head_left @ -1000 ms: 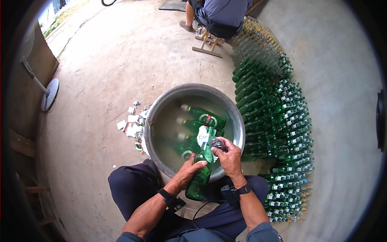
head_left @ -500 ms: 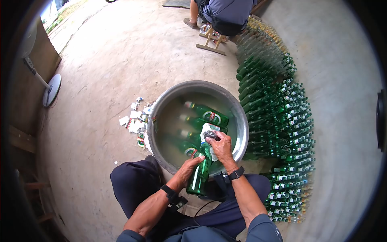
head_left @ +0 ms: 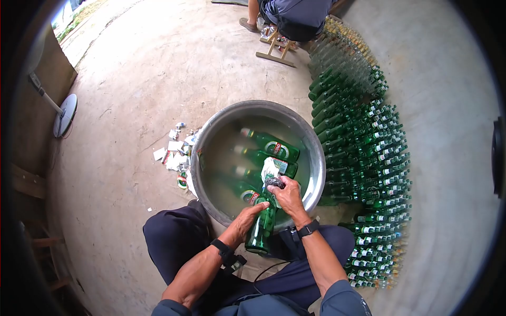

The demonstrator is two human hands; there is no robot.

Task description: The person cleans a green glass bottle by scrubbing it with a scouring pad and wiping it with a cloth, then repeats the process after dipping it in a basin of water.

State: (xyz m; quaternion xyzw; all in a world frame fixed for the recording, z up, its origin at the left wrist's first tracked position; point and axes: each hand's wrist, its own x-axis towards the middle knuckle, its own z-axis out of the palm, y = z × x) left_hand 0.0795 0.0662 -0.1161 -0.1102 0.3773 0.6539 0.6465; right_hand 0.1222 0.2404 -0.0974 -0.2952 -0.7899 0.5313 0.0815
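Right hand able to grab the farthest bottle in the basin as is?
Probably not: the right hand grips a dark scrubber at the neck of the held bottle. The farthest bottle itself looks unblocked.

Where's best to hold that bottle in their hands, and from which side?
Probably around the upper body of the bottle, from the left, as the left hand does: that part is broad, and leaves the slim neck, pointing over the tub, to the dark scrubber in the right hand.
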